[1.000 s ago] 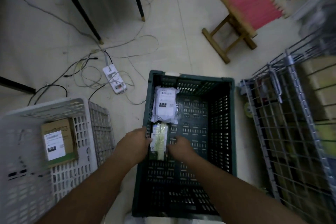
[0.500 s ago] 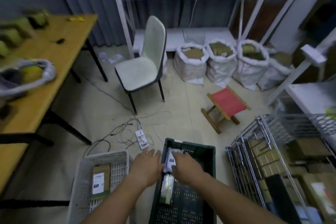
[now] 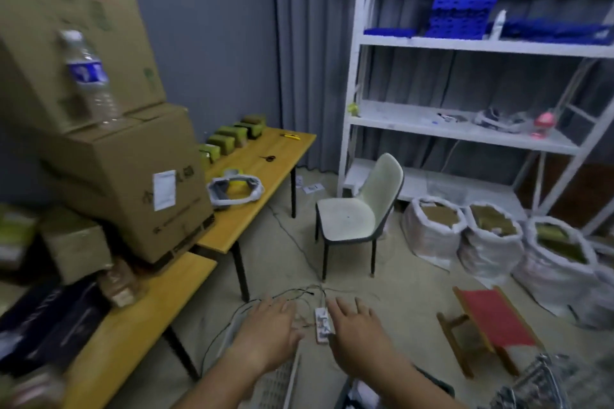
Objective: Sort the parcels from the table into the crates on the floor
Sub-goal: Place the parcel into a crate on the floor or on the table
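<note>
- Left hand point(image 3: 269, 332): empty, fingers spread wide, palm down, held above the floor.
- Right hand point(image 3: 357, 330): empty, fingers spread wide, just beside the left, apart from it.
- White crate point(image 3: 282, 382): only its rim shows, below the left wrist.
- Dark crate point(image 3: 432, 382): an edge shows under the right forearm.
- Parcels point(image 3: 229, 143): green-wrapped, in a row on the far wooden surface point(image 3: 265, 173), near the wall.
- Power strip point(image 3: 324, 325): on the floor between the hands.
- Cardboard box point(image 3: 133, 183): on the surface, left.
</note>
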Demonstrator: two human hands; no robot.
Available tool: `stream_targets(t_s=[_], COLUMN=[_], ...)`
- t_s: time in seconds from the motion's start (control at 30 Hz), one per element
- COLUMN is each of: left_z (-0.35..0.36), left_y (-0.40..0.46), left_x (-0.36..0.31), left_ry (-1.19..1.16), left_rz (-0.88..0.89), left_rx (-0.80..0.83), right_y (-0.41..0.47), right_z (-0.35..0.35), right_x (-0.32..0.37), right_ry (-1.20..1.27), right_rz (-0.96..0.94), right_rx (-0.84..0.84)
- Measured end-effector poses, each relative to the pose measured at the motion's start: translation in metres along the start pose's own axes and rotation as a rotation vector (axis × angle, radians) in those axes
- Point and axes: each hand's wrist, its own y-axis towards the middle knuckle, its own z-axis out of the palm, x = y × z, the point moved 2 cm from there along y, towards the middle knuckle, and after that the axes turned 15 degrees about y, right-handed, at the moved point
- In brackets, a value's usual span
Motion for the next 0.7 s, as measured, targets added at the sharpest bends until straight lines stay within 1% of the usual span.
stream_targets(t_s=[0.1, 0.23, 0.47, 0.7], left_z=[0.0, 0.015, 0.05, 0.09], left_y=[-0.048, -0.119, -0.264, -0.392], left_x=[0.046, 0.114, 0.227, 0.314], left_ry=[-0.065, -0.122, -0.172, -0.243], left_rz=[-0.054, -0.151, -0.406, -0.634], left_rx=[0.04, 0.024, -0.044, -0.154], right_y=[-0.006, -0.017, -0.04, -0.061], right_z=[-0.005, 0.012, 0.073, 0.146], right_x=[0.064, 0.161, 0.337, 0.478], right_ry=[-0.032, -0.095, -0.201, -0.294], right_rz=[-0.083, -0.211, -0.436, -0.652], right_rx=[-0.01, -0.001, 0.174, 0.197])
